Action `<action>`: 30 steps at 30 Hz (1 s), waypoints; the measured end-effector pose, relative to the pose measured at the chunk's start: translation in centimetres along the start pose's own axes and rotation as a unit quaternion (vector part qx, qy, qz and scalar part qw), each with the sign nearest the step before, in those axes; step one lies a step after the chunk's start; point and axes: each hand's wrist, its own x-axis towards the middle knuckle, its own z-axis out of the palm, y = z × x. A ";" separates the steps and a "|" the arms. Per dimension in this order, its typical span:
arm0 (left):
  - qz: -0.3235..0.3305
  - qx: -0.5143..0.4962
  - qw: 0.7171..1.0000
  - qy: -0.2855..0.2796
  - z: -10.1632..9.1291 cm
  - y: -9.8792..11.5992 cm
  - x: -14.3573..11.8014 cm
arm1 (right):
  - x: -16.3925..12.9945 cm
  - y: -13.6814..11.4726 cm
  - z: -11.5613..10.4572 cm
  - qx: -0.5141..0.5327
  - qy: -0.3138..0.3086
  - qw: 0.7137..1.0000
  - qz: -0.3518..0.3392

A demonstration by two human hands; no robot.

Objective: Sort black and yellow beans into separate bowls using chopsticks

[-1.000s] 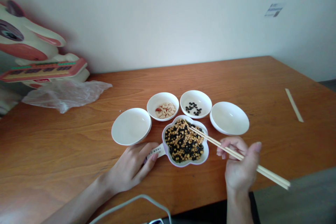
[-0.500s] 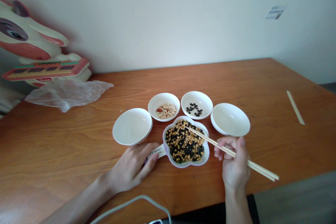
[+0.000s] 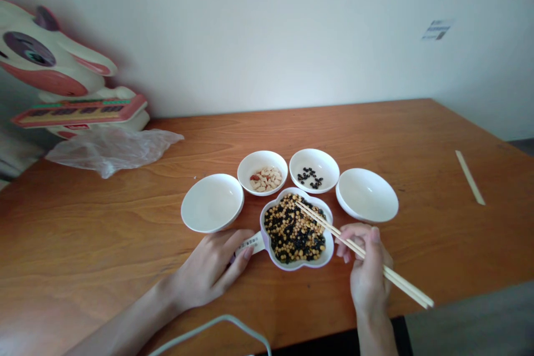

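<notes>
Holding chopsticks (image 3: 329, 227), right hand (image 3: 367, 272) angled inward.

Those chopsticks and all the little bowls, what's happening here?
A person sits at a wooden table. Their right hand holds chopsticks, tips over a flower-shaped dish of mixed yellow and black beans. Their left hand steadies its handle. Behind it, one bowl holds peanuts, another a few black beans.

We cannot read the small wall label (image 3: 436, 29) or the dish handle's sticker (image 3: 251, 243). The toy figure (image 3: 50, 75) and grey cable (image 3: 217, 327) run off frame.
</notes>
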 end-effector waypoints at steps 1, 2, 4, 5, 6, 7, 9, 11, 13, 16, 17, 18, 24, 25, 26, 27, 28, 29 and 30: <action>0.000 -0.002 1.000 0.000 0.0 0.0 0.0 | -0.1 0.0 0.0 -0.001 0.003 1.000 -0.013; -0.001 -0.005 1.000 -0.001 0.0 0.0 0.0 | -0.2 0.0 -0.1 -0.002 0.006 1.000 -0.027; -0.001 -0.010 1.000 -0.003 0.0 0.1 0.0 | -0.4 -0.1 -0.2 -0.003 0.010 0.999 -0.053; -0.002 -0.012 1.000 -0.004 0.0 0.1 0.0 | -0.5 -0.1 -0.2 -0.004 0.010 0.998 -0.064; -0.002 -0.013 1.000 -0.005 0.0 0.0 0.0 | -0.5 -0.1 -0.3 -0.006 0.010 0.997 -0.071; -0.004 -0.015 1.000 -0.006 0.0 0.0 0.0 | -0.5 -0.1 -0.3 -0.009 0.010 0.997 -0.076; -0.006 -0.016 1.000 -0.010 0.0 0.0 0.0 | -0.5 0.0 -0.4 -0.017 0.013 0.997 -0.081; -0.008 -0.015 1.000 -0.012 0.0 0.0 0.0 | -0.5 0.2 -0.5 -0.026 0.014 0.997 -0.078; -0.009 -0.011 1.000 -0.012 0.0 0.0 -0.1 | -0.5 0.4 -0.6 -0.037 0.011 0.997 -0.071; -0.008 -0.002 1.000 -0.012 0.0 -0.1 -0.1 | -0.5 0.6 -0.5 -0.050 0.011 0.997 -0.064; -0.007 0.000 1.000 -0.012 0.0 -0.1 -0.1 | -0.4 0.6 -0.5 -0.052 0.012 0.997 -0.063; -0.007 0.002 1.000 -0.011 0.0 -0.1 -0.1 | -0.4 0.6 -0.4 -0.054 0.012 0.997 -0.062; -0.005 0.003 1.000 -0.012 0.0 0.0 0.0 | 0.1 0.7 0.0 -0.061 0.009 0.996 -0.057; -0.005 0.004 1.000 -0.012 0.0 0.0 0.0 | 0.1 0.7 0.0 -0.062 0.007 0.996 -0.056; -0.004 0.005 1.000 -0.010 0.0 0.0 0.0 | 0.1 0.6 0.0 -0.063 0.007 0.996 -0.055; -0.003 0.007 1.000 -0.008 -0.1 0.0 0.0 | 0.1 0.6 0.0 -0.064 0.007 0.996 -0.053; 0.000 0.009 1.000 -0.005 -0.1 0.0 0.1 | 0.0 0.5 0.1 -0.064 0.009 0.997 -0.051; 0.002 0.011 1.000 -0.002 -0.1 0.0 0.1 | -0.1 0.5 0.1 -0.064 0.011 0.997 -0.050; 0.006 0.014 1.000 0.001 -0.1 0.0 0.2 | -0.1 0.4 0.1 -0.064 0.014 0.997 -0.049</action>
